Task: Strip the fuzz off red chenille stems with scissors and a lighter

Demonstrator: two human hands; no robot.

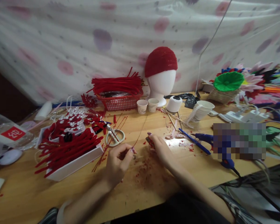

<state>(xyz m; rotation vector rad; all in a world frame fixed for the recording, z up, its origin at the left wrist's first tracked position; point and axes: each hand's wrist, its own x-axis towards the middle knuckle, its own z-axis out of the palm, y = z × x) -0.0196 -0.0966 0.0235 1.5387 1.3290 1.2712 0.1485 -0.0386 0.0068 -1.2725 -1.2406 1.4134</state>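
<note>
My left hand [119,160] is closed, thumb and forefinger pinching the lower end of a thin brownish wire [141,132]. The wire slants up and away over the wooden table. To the right, my right hand [161,149] curls around a small dark and reddish object [150,142]; most of it is hidden by the fingers, so its kind is unclear. Several thin red stems [109,143] lie just left of my left hand. Beside them are white-handled scissors [115,137]. Red scraps [143,169] litter the tabletop between and below my hands.
A white box [74,166] of fuzzy red stems stands at left, pearl strings [76,116] behind it. At the back are a red basket [121,102], paper cups [142,106], a foam head [162,82] and a thread spool [174,104]. A blue glue gun [225,149] lies right.
</note>
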